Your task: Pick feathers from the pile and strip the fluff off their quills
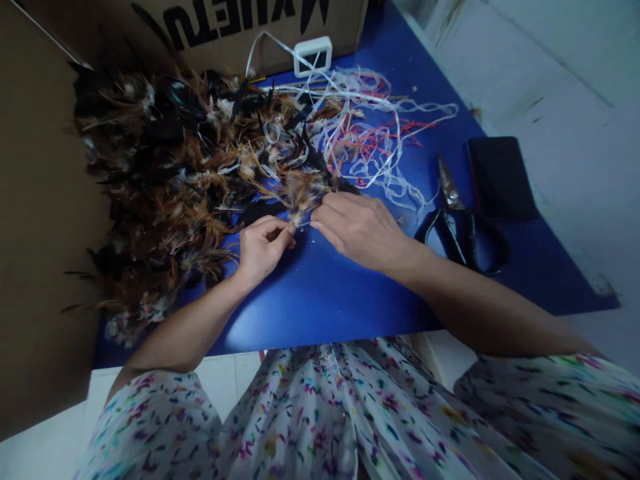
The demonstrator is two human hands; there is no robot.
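Between my two hands lies a small tuft of brown feathers [300, 193], its pale base pointing toward me. My left hand [263, 247] pinches at that base with thumb and forefinger closed. On the other side my right hand [357, 227] has its fingers pressed together, and a thin whitish strand runs from them to the base of the tuft. The fingers of my right hand partly cover the feathers. A large heap of brown and black feathers [165, 173] spreads over the left of the blue table, right beside my left hand.
Tangled white and red ribbons [365, 133] lie behind my right hand. Black-handled scissors [453, 207] and a dark flat rectangular object [501, 178] rest at the right. A small white device [313, 57] stands before a cardboard box [250, 33]. Another cardboard surface [45, 220] borders the left.
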